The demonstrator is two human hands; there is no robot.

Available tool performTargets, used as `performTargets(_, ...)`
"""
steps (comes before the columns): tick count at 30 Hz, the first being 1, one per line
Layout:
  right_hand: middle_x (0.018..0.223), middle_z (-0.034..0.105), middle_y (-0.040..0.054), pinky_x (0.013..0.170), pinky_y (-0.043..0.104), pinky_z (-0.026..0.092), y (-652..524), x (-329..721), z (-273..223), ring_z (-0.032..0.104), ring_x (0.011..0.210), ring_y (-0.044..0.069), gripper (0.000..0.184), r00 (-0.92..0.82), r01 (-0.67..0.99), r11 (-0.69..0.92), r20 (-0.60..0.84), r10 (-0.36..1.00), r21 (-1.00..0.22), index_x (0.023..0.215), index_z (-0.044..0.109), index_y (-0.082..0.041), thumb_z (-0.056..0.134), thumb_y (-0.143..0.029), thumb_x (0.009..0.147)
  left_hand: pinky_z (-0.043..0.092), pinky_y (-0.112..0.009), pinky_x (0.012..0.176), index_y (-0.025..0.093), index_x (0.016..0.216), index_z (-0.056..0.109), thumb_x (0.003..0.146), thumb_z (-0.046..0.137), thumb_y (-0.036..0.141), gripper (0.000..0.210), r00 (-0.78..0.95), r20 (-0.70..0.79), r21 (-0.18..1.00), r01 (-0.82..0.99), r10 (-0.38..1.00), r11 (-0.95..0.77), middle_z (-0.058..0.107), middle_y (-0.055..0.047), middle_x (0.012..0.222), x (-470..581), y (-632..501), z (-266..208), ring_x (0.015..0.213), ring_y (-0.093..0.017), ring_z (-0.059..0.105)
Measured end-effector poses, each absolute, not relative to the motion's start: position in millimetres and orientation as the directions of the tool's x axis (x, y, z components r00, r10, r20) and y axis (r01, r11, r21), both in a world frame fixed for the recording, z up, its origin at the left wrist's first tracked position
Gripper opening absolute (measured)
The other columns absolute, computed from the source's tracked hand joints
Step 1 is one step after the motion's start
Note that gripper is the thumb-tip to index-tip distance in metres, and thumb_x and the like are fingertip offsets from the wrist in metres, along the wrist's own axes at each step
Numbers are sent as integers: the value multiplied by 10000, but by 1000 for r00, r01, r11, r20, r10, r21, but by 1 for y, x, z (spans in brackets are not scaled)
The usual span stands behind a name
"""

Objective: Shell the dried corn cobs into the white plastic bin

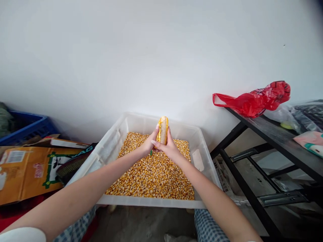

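An ear of corn (163, 129) stands nearly upright between my hands, above the kernels in a translucent plastic bin (151, 201). Part of its side is bare of kernels and pale, while yellow rows remain at the left. My left hand (149, 144) is closed round its left side. On the right side, my right hand (170, 148) grips the ear, its thumb across the lower part. A small green bit shows just under the left hand; I cannot make out what it is. Loose yellow corn kernels (151, 178) lie in a thick layer in the bin.
At the right, a red plastic bag (257, 99) lies on a black metal-framed table (285, 137) beside the bin. A flattened orange cardboard box (27, 171) and a blue crate (32, 127) are at the left. Behind the bin rises a white wall (156, 60).
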State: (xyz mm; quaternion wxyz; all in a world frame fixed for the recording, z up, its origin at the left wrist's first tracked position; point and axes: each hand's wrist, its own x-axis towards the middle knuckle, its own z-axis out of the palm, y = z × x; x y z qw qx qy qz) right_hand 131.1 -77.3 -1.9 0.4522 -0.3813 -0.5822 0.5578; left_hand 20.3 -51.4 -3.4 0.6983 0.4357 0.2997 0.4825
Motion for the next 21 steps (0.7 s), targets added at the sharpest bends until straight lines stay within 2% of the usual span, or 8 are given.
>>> performTargets(3,1289,463,79,811,380,525,-78,131,-2,538,1067,220,1101,-297,-52,120,130,946,-991,1367,-183,-275,665,-395,675,231,-229,337,174,730,586,766,382,638,508,386,-43,918,-348,921,189,474,1,434,20,-51,-5,316,-92,375)
performTargets(7,1308,448,65,870,360,496,-78,134,2,515,1096,203,1073,-268,-32,188,190,944,-982,1387,-116,-267,673,-384,670,251,-230,335,173,684,585,762,372,646,524,389,-63,928,-316,919,197,525,-28,460,15,-49,-4,326,-104,416)
performTargets(9,1297,461,54,835,365,517,-76,137,4,544,1049,204,1013,-277,-55,190,198,940,-980,1394,-75,-275,647,-392,693,239,-224,316,168,669,583,757,364,658,544,400,-66,927,-313,914,204,528,-35,451,14,-48,-3,315,-104,419)
performTargets(12,1259,496,38,702,377,565,-74,141,7,608,900,196,862,-302,-112,157,184,935,-981,1397,-19,-304,553,-421,762,188,-215,285,159,686,583,754,336,675,576,388,-57,922,-333,920,198,484,-20,401,12,-45,-1,276,-93,378)
performTargets(15,1341,406,13,653,373,576,-74,141,11,604,922,199,790,-341,-158,121,169,925,-980,1385,0,-359,513,-424,788,238,-212,297,155,828,600,762,354,659,565,328,-21,934,-331,944,136,499,-8,430,13,-44,0,307,-105,416)
performTargets(18,1379,353,6,715,367,566,-77,136,11,556,1037,212,857,-332,-156,115,162,929,-981,1380,-7,-376,573,-406,750,318,-225,341,170,946,584,763,382,640,543,327,-5,956,-276,945,101,535,-6,484,15,-45,-4,369,-132,478)
performTargets(21,1332,420,27,805,358,534,-78,131,7,521,1090,206,947,-244,-130,168,195,950,-977,1388,1,-343,644,-371,693,340,-229,371,181,910,584,768,398,621,498,329,14,961,-267,944,78,552,-10,508,18,-47,-7,400,-134,490)
